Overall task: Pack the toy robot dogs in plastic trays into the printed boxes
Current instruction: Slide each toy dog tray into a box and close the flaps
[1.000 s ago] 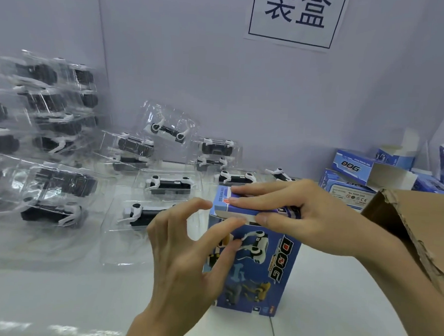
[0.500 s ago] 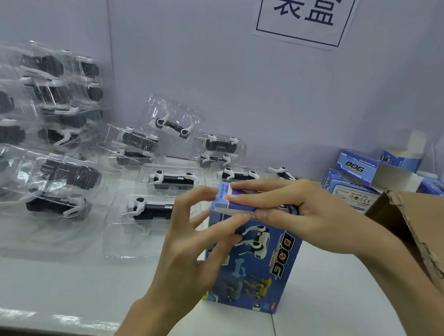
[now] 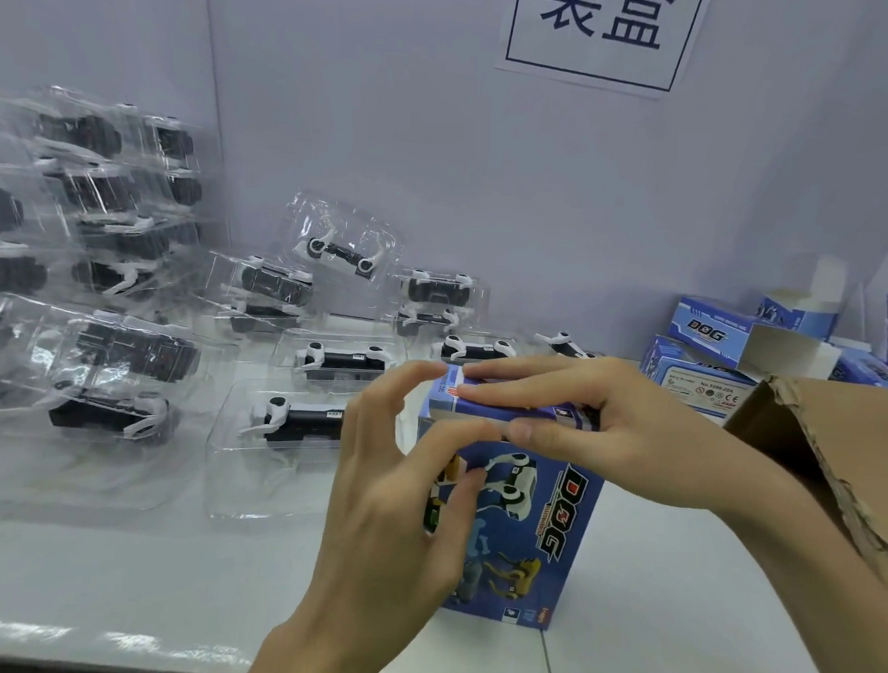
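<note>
A blue printed box (image 3: 535,526) marked "DOG" stands upright on the white table (image 3: 136,577) in front of me. My right hand (image 3: 612,427) lies over its top flap, fingers flat on the lid and thumb against the flap's front edge, pinching it. My left hand (image 3: 381,513) is at the box's left front, with its fingertips touching the front face and the flap's edge. Toy robot dogs, black and white, lie in clear plastic trays; the nearest tray (image 3: 293,426) is just left of my left hand.
Several more trays with dogs (image 3: 101,267) are piled at the left and along the back wall. Blue printed boxes (image 3: 714,335), one with open flaps, sit at the back right. A brown cardboard carton (image 3: 837,449) juts in at the right edge.
My left hand's fingers have closed in from beside the box onto its front and flap edge. My right hand stays on the lid, which sits lower.
</note>
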